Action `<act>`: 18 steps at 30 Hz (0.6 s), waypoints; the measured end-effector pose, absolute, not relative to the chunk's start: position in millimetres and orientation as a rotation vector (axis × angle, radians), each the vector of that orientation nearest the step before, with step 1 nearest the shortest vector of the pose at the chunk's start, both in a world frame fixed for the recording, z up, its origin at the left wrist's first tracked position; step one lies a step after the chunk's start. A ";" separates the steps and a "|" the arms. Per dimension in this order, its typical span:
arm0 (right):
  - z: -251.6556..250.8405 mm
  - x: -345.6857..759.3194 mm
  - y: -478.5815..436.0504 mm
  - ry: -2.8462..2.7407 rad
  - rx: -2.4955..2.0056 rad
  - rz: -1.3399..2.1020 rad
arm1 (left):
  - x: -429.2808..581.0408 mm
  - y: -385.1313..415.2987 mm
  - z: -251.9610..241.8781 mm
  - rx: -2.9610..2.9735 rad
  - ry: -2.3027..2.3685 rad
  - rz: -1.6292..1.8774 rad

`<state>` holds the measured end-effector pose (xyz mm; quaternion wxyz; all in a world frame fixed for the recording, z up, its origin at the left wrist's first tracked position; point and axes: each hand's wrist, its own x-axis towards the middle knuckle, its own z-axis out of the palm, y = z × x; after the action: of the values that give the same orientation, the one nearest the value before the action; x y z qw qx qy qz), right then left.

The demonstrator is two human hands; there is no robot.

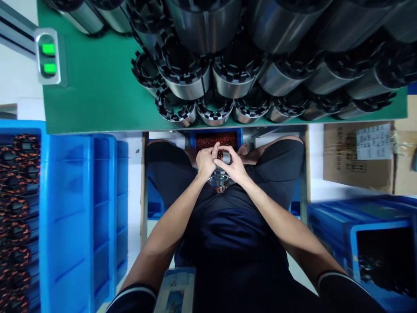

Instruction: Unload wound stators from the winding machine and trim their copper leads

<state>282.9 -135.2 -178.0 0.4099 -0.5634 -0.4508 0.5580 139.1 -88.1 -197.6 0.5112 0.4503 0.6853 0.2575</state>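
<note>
In front of my lap, a small motor stator (225, 157) with a silvery metal shell and copper windings sits between my hands. My right hand (236, 167) curls around its right side, thumb and fingers closed on the shell. At the wound end, my left hand (205, 162) has its fingers bent and pressed together against the stator; whether they also pinch a wire is too small to tell. Just below the hands is a shiny, partly clear round object (220, 179), its kind unclear. A blue bin (240, 135) of reddish copper-coloured scraps is on the floor beyond them.
Above my knees juts a green-topped bench (97, 100), crowded with stacked metal stator cylinders (234, 82). Blue crates (70, 195) stand at left, one holding copper-wound rings (14, 208). At right are a cardboard box (355, 174) and a blue crate (353, 248) with dark parts.
</note>
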 end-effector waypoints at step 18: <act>-235.3 269.2 -117.2 -0.921 -1.681 1.348 | 153.4 -46.5 -288.5 0.899 1.800 0.480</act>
<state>269.2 -117.2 -235.3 0.3887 -0.6610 -0.3622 0.5300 153.4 -46.5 -288.5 0.5112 0.3737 0.7478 0.1996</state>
